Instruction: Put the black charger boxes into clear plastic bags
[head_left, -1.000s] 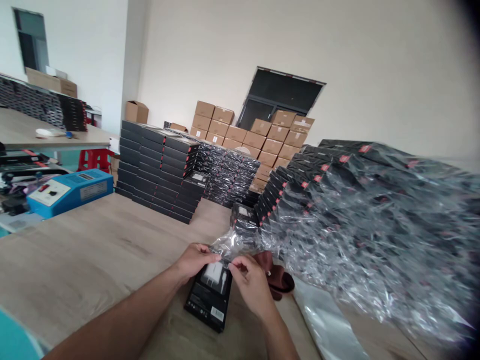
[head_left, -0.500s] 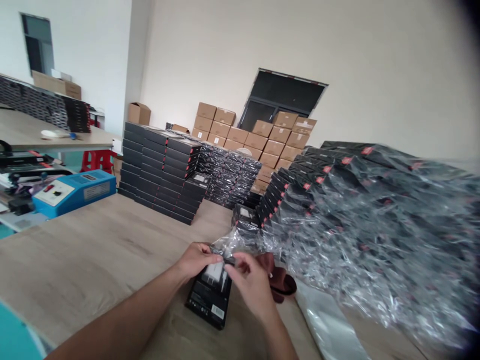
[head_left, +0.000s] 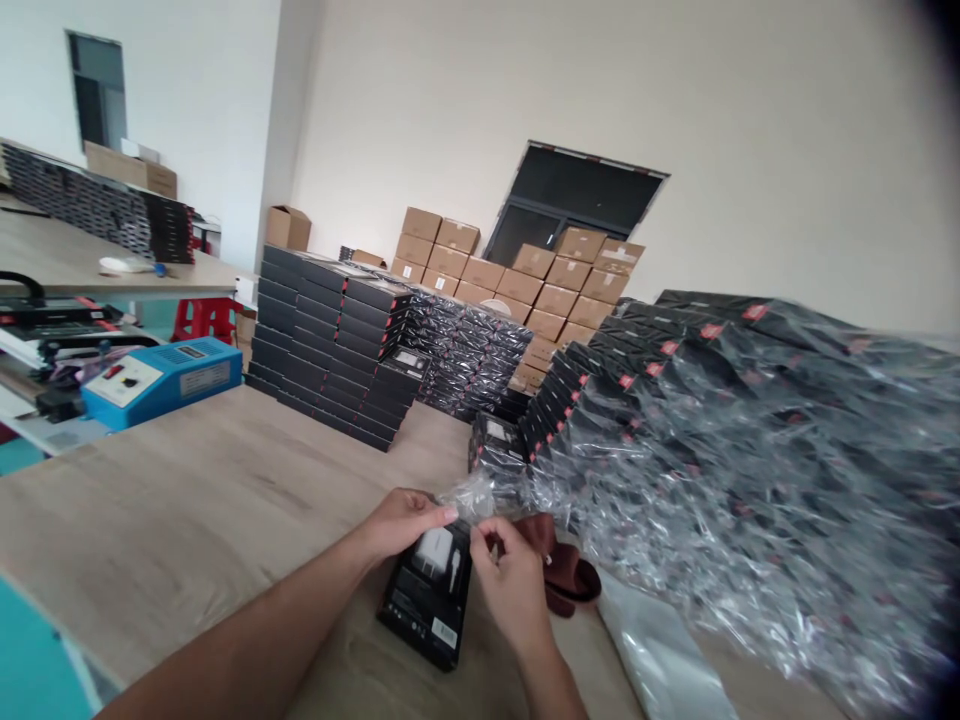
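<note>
A flat black product box (head_left: 429, 600) with a white charger picture lies on the wooden table (head_left: 210, 500) in front of me. Its far end sits in the mouth of a clear plastic bag (head_left: 474, 492). My left hand (head_left: 401, 522) pinches the bag's edge at the box's far left corner. My right hand (head_left: 508, 580) pinches the bag's edge at the far right corner. A dark red cloth-like thing (head_left: 562, 568) lies just right of my right hand.
A large heap of bagged black boxes (head_left: 750, 460) fills the right side. Stacked bare black boxes (head_left: 330, 345) and more bagged ones (head_left: 469, 355) stand at the table's far end. A blue machine (head_left: 161, 378) sits left. Loose clear bags (head_left: 664, 655) lie near right. Cardboard cartons (head_left: 525, 285) behind.
The view has shifted slightly. My right hand has drawn a little nearer along the box's right edge, still pinching the bag; my left hand keeps its grip at the far corner.
</note>
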